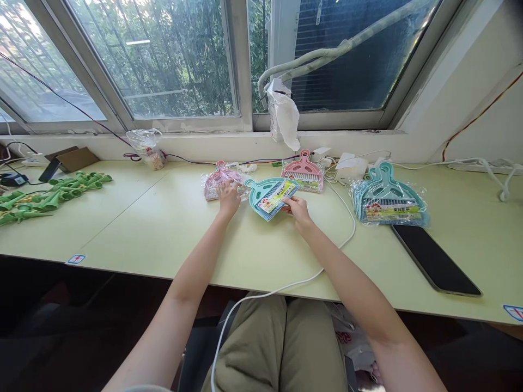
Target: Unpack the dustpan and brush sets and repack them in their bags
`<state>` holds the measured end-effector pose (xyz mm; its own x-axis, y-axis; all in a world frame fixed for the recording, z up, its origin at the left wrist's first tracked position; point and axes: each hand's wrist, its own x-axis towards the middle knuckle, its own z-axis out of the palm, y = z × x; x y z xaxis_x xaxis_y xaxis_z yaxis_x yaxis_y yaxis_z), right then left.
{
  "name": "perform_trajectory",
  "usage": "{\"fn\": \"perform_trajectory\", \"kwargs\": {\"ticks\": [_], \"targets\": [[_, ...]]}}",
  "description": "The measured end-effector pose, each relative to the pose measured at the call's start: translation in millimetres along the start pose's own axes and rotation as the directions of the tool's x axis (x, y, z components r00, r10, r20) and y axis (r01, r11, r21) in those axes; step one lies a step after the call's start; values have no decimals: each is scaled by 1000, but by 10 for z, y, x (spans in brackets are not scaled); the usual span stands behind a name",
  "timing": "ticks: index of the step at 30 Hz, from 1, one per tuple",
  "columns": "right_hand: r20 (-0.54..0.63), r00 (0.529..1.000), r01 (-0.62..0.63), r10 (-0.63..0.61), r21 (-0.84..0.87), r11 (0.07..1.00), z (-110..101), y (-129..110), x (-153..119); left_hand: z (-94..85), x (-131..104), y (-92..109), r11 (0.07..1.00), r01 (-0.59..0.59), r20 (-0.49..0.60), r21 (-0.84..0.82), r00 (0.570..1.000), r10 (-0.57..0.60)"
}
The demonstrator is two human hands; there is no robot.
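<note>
In my right hand (297,211) is a blue-green mini dustpan with a brush (270,196), pinched by its right edge. A yellow printed label card lies across its face. The dustpan is tilted, its handle pointing up and left. My left hand (229,200) rests on a pile of clear plastic bags (232,175) over a pink dustpan set (214,185); its fingers look apart, though their tips are partly lost against the plastic. Just behind the held dustpan lies another pink dustpan set (304,173) with a yellow label.
Bagged blue-green dustpan sets (388,198) are stacked on the right, beside a black phone (435,258). A white cable (327,268) crosses the table and hangs over its front edge. Green plastic parts (53,197) and an open cardboard box (73,159) lie far left.
</note>
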<state>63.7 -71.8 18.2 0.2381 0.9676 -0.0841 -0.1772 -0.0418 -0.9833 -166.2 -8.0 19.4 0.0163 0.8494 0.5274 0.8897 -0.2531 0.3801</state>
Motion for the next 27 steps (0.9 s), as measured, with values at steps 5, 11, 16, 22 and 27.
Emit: {"fn": "perform_trajectory", "kwargs": {"ticks": [5,11,16,22,27], "targets": [[17,1000,10,-10,-4,1000,-12,27,22,-23,30,-24,998,15,26,-69,1000,-13],[-25,1000,15,-15,-8,1000,-18,44,31,-69,68,-53,992,41,-106,-121,993,-54],[-62,998,19,-19,5,1000,-16,53,27,-126,62,-26,985,-3,-209,-174,977,-34],[50,996,73,-74,25,997,29,-4,-12,-138,38,32,968,-106,-206,-229,977,58],[136,983,113,-120,58,992,80,3,-30,-136,29,82,945,-164,-172,-284,978,118]]}}
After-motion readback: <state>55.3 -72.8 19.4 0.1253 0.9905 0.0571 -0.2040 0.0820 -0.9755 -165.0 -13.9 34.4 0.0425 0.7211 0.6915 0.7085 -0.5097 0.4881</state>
